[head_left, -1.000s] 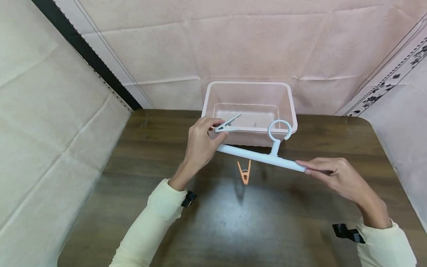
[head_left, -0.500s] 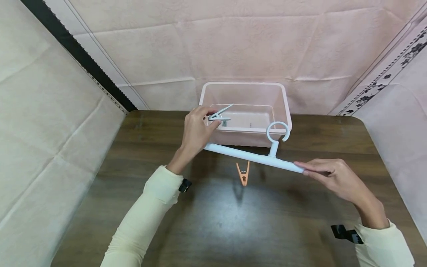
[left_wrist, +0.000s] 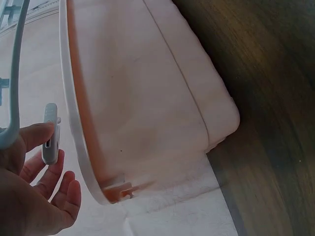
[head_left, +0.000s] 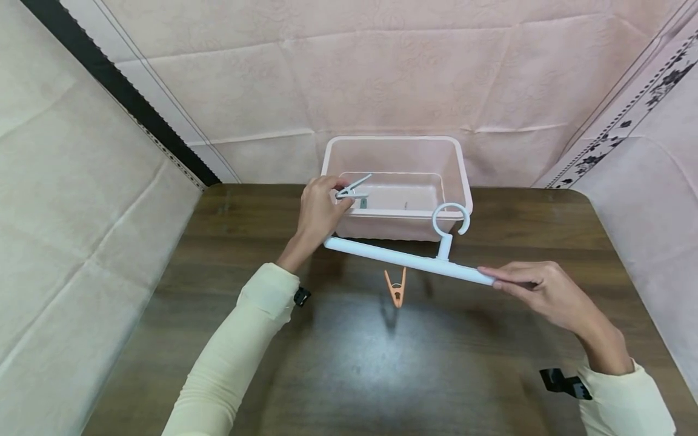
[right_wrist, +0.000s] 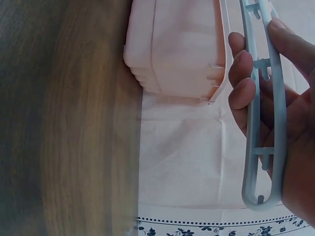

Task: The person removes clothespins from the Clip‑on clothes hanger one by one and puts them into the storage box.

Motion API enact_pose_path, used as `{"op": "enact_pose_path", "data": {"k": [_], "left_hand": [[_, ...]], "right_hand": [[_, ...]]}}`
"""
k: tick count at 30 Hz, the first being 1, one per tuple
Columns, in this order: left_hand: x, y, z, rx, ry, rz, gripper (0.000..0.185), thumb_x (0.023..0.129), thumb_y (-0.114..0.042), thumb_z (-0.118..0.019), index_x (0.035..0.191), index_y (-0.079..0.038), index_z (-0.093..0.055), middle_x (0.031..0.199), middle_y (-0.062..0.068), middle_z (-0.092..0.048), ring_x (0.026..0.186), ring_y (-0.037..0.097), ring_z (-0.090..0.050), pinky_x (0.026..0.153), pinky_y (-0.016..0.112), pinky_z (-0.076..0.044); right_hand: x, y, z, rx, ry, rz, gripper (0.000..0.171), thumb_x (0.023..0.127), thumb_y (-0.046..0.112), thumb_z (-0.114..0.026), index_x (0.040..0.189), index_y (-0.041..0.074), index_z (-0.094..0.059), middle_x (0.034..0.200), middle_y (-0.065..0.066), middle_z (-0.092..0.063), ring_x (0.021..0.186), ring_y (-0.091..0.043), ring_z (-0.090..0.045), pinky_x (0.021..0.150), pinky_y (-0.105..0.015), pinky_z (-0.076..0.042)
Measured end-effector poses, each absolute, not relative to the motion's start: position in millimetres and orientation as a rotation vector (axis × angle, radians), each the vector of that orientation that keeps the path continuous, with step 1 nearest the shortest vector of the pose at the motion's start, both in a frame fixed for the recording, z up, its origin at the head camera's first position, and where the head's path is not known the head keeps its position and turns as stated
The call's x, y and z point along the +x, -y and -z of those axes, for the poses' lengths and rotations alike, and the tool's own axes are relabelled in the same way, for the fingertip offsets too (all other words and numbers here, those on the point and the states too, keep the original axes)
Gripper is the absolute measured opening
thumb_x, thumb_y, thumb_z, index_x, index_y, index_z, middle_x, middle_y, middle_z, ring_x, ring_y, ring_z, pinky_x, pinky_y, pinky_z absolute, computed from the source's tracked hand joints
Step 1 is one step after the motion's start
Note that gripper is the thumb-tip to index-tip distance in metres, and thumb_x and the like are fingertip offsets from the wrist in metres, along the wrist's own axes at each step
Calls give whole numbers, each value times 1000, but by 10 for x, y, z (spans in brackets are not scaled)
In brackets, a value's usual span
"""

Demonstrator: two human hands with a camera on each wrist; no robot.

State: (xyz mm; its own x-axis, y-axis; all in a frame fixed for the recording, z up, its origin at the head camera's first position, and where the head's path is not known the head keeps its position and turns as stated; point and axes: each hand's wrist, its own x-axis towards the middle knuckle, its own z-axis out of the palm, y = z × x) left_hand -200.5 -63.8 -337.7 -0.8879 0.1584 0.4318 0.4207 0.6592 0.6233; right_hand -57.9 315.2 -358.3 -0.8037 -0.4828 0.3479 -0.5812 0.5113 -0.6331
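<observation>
Head view: left hand [head_left: 318, 212] pinching a grey-white clothespin [head_left: 351, 189] between thumb and fingertips, held over the near-left rim of the pink plastic bin [head_left: 394, 142]. Clip's jaw end pointing right and up, above the bin's interior. Right hand [head_left: 548, 292] gripping the right end of the white hanger bar [head_left: 406, 260], fingers and thumb closed round it. Bar held above the wooden table [head_left: 218, 254], tilted slightly, left end higher and close under the left hand; cannot tell whether touching. Round hook loop [head_left: 450, 219] standing up from the bar's middle, overlapping the bin's near-right corner in frame. Orange clothespin [head_left: 396, 287] clipped under the bar, hanging point-down, just left of the hook stem. Left wrist view: clip [left_wrist: 50, 133] held edge-on by thumb and fingertips, remaining fingers loose below, bin rim [left_wrist: 74, 123] just beside it. Right wrist view: fingers [right_wrist: 241, 83] wrapped on the ribbed underside of the bar [right_wrist: 261, 113], bin [right_wrist: 172, 49] behind it, near but apart. Pink and cream cloth panels around the table.
</observation>
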Motion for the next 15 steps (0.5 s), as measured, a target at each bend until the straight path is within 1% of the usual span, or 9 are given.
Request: {"op": "enact_pose_path", "data": {"k": [2, 8, 15], "left_hand": [[-2016, 641, 3379, -450, 2548, 1077, 22, 82, -5, -82, 102, 0, -75, 93, 10, -71, 96, 30, -59, 89, 44, -41], [-2079, 670, 3415, -427, 2553, 1076, 23, 82, -4, -82, 103, 0, -75, 92, 10, -71, 94, 29, -57, 87, 44, -41], [-2163, 660, 3514, -423, 2580, 1084, 21, 84, -6, -81, 104, 0, -75, 92, 9, -71, 94, 28, -56, 88, 44, -40]], "right_hand": [[-576, -3149, 3589, 926, 2618, -1172, 48, 77, -15, -77, 117, 11, -76, 105, 9, -73, 93, -5, -69, 73, -15, -50], [-574, -3117, 3595, 943, 2606, -1180, 47, 77, -15, -77, 118, 10, -76, 105, 3, -74, 94, -7, -68, 75, -15, -50], [-570, -3127, 3587, 926, 2617, -1173, 46, 77, -14, -77, 117, 10, -76, 104, 2, -74, 93, -7, -68, 75, -14, -49]]}}
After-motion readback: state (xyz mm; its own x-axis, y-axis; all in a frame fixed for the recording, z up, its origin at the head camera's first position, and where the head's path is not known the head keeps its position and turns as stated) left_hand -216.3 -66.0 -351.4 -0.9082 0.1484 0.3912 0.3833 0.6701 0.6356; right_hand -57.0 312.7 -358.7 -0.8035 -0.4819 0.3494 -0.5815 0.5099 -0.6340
